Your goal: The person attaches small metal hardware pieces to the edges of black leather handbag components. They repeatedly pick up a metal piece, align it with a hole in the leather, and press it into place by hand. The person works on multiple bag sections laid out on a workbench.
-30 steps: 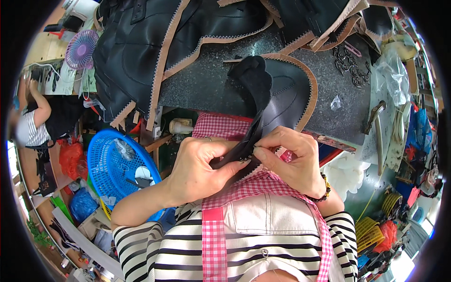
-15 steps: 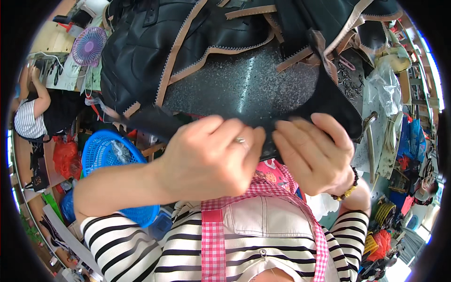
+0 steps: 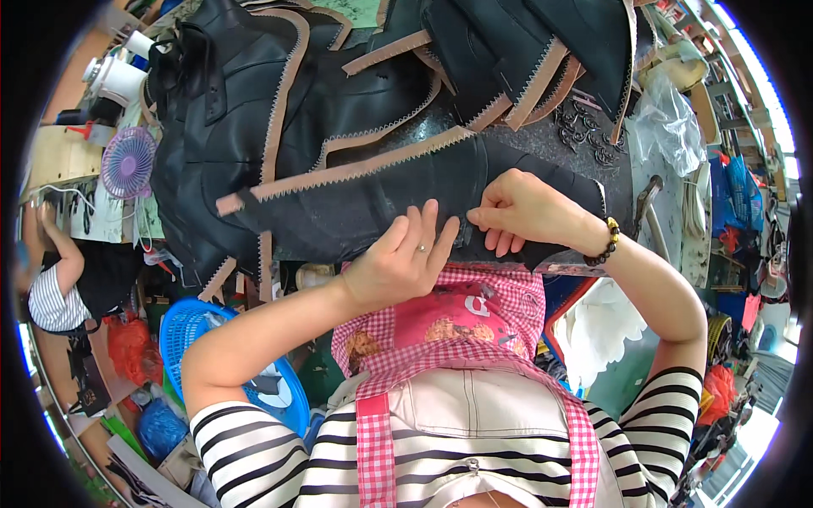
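A black leather-like panel (image 3: 339, 212) is lying across the front of the surface (image 3: 415, 131), its tan zigzag-cut strip running along the far side. The left hand (image 3: 402, 258) is holding its fingers apart over the near part of the panel, gripping nothing; whether the fingertips are touching it is impossible to tell. The right hand (image 3: 525, 212) is resting just beside it, fingers curled and thumb drawn in near the forefinger; whether a bit of the panel is caught between them cannot be made out.

For good handling, the left palm would best be keeping the panel flat while the right fingertips are working close to the spot, never tugging, since such thin material is likely to crease and its toothed strip could curl.

A heap of similar black panels (image 3: 216, 144) is crowding the left and far side, one end of the strip overlapping it, so sliding the panel that way could be snagging the pile. More panels (image 3: 542, 51) are hanging over the far right. Dark metal fittings (image 3: 584, 135) are lying scattered beyond the right hand, with a hammer (image 3: 648, 199) and a clear plastic bag (image 3: 669, 118) farther right. Below the left forearm, a blue basket (image 3: 174, 339) is standing.
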`<state>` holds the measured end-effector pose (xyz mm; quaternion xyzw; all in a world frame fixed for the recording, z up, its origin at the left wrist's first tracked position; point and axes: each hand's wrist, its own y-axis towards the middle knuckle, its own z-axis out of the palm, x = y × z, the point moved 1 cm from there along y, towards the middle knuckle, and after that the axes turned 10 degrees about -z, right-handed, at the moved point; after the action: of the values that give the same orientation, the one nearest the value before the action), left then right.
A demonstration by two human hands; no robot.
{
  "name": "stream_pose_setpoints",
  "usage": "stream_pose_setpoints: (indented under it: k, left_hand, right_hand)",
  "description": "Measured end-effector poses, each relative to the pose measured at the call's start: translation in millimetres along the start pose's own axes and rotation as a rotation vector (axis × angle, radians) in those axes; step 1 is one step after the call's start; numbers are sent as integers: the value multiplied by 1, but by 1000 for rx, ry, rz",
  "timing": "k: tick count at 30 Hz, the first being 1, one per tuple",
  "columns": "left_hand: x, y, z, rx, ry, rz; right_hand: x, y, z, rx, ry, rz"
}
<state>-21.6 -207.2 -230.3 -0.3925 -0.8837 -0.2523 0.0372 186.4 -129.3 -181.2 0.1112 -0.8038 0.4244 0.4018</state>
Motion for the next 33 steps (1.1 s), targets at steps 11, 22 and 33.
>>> stream_pose_setpoints:
  k: [11,22,33]
  left_hand:
    - [-4,0,1,38,-43,-24]
    - [-5,-1,0,58,-78,-89]
    - [0,1,0,87,-84,-38]
  right_hand:
    - [1,8,-3,64,-11,-33]
    - [2,16,-6,64,-183,-70]
    - [-7,18,2,59,-10,-34]
